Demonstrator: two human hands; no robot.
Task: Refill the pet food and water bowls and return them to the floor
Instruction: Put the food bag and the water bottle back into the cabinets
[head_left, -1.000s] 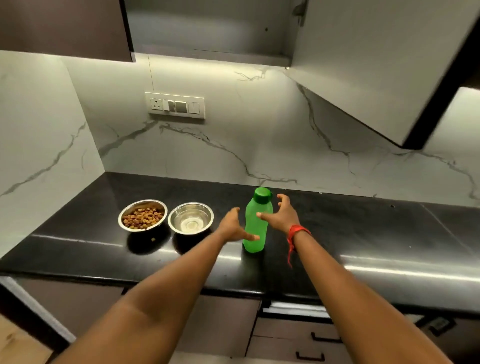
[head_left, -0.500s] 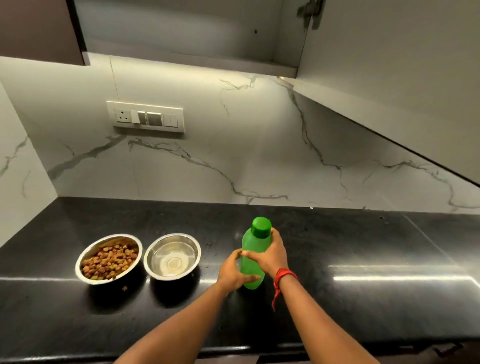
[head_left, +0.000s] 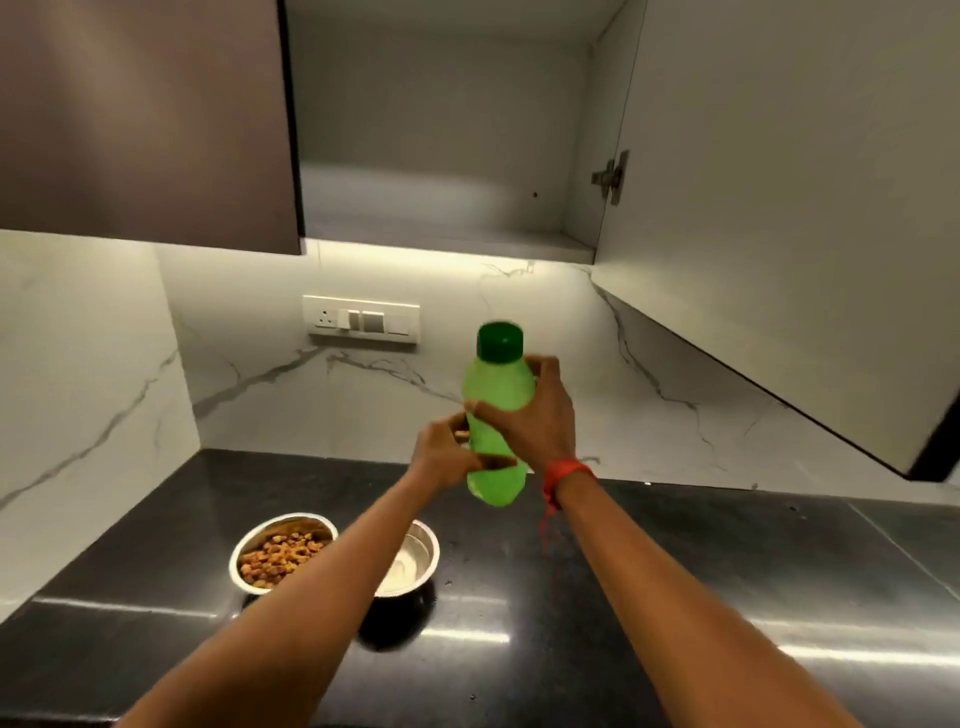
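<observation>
Above the polished black stone counter (head_left: 675, 571), a translucent green plastic bottle (head_left: 496, 410) with a dark green screw cap (head_left: 500, 340) hangs upright in the air, clear of the surface. The right hand (head_left: 535, 421) is wrapped around its middle and carries it. The left hand (head_left: 441, 460) clasps the lower body, probably to steady it. The cap is on, so no pouring can begin. Below stand two round steel bowls, just beside each other. One bowl (head_left: 235, 564) is full of brown kibble. The other bowl (head_left: 418, 545) is half hidden by the left forearm, so whether it holds water cannot be told. An open wall cupboard (head_left: 441, 130) is overhead, perhaps the bottle's home.
</observation>
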